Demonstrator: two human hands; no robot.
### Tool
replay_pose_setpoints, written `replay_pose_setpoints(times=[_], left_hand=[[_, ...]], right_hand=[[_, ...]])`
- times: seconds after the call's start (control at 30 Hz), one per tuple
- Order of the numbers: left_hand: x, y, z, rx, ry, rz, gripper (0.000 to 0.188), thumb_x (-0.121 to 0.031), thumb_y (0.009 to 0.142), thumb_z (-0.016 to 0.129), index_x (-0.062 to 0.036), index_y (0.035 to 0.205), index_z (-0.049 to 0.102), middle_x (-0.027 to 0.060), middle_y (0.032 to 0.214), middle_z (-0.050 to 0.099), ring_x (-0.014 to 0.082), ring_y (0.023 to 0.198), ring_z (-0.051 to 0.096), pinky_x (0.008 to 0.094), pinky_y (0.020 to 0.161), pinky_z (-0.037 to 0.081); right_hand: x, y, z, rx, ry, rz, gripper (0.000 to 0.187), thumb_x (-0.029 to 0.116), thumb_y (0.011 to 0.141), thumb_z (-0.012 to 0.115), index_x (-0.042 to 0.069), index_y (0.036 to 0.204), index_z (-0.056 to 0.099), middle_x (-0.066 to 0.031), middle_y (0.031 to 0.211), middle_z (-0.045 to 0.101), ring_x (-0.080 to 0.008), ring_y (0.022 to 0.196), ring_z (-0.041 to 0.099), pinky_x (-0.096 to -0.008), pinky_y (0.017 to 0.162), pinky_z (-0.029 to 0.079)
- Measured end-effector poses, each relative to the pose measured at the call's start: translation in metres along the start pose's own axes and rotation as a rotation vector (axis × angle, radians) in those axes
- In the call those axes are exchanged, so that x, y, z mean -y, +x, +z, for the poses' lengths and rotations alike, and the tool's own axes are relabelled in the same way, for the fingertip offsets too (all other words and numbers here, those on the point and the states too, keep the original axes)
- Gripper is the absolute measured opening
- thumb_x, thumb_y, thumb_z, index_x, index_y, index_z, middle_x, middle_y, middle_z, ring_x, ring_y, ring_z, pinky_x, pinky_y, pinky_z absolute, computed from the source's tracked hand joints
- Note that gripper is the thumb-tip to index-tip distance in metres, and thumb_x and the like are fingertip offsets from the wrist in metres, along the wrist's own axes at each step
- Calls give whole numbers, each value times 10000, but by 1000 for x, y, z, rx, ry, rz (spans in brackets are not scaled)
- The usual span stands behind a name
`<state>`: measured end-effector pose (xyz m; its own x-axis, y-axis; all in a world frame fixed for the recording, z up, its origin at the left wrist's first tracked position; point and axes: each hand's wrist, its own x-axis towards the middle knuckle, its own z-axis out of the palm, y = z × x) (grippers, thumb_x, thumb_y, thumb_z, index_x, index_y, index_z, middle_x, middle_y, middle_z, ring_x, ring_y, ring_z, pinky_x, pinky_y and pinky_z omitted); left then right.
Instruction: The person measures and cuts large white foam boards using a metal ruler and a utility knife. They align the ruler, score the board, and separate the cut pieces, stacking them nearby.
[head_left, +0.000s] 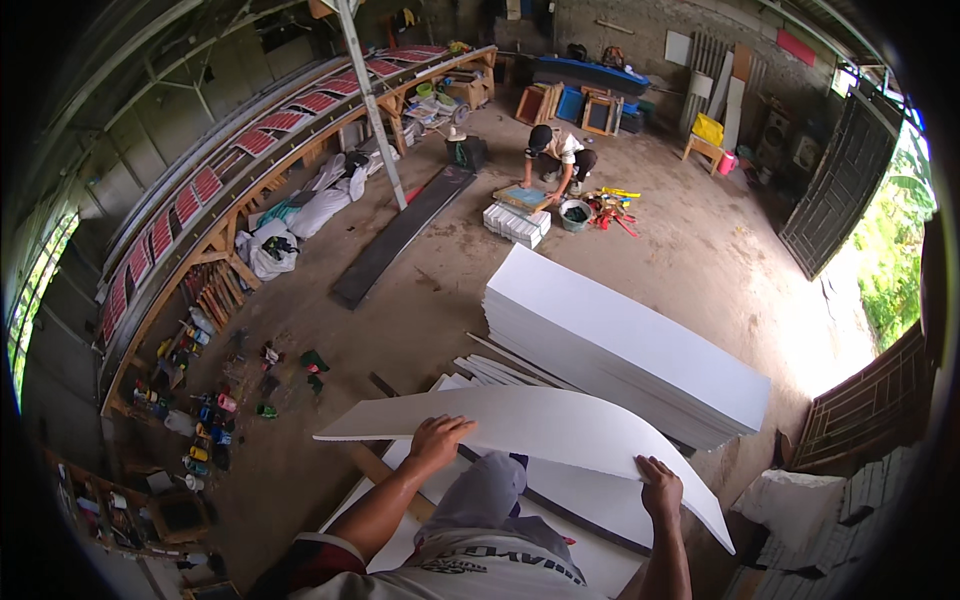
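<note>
A long, thin white sheet (530, 415) stretches across in front of my body, bowed and drooping at its right end. My left hand (440, 442) grips its near edge left of the middle, fingers on top. Farther right, my right hand (660, 485) is closed on the same edge. Beneath the sheet lie more white sheets (590, 570) and a dark strip (580, 518), partly hidden by my body. Just beyond stands a tall stack of white sheets (630, 340), with narrow white strips (495, 370) lying against its left side.
Another person (560, 160) crouches over a framed screen (525, 197) on a white stack (516, 225), beside a bucket (575, 214). A dark plank (405, 235) lies on the floor. A long bench (240, 145) curves along the left, with pots (200, 440) nearby. At right is an open door (840, 185).
</note>
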<state>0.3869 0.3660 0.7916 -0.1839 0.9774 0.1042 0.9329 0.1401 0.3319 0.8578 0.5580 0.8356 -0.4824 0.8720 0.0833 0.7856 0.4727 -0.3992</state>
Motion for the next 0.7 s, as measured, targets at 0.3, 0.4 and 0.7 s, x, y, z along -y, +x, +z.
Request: replay_pose_setpoints(times=[0.3,0.4,0.7], left_hand=[[28,117,42,100,-110,12,538,-109,861,773,-258,1376,731,43,1351,744,280,1250,683,459,1078,514],[39,154,49,110,-126,28,531,-57,835,739,-210,1343,747,57,1309,758,279,1203,699,452,1046,533],[62,311,85,216,-45,96,650,-16,889,676,-261,1490,640,91,1440,688,323,1304,649,481,1073,512]], right_hand=[[-44,71,14,41,-72,53,501,-7,853,614,202,1275,787,-138,1309,756,-343,1204,726,-452,1026,588],[-53,100,5,69,-46,73,474,-8,860,609,171,1261,788,-154,1291,757,-362,1199,721,-459,1020,586],[-122,193,-11,-15,-175,29,434,-11,881,614,136,1263,756,-151,1266,748,-391,1168,715,-487,1001,581]])
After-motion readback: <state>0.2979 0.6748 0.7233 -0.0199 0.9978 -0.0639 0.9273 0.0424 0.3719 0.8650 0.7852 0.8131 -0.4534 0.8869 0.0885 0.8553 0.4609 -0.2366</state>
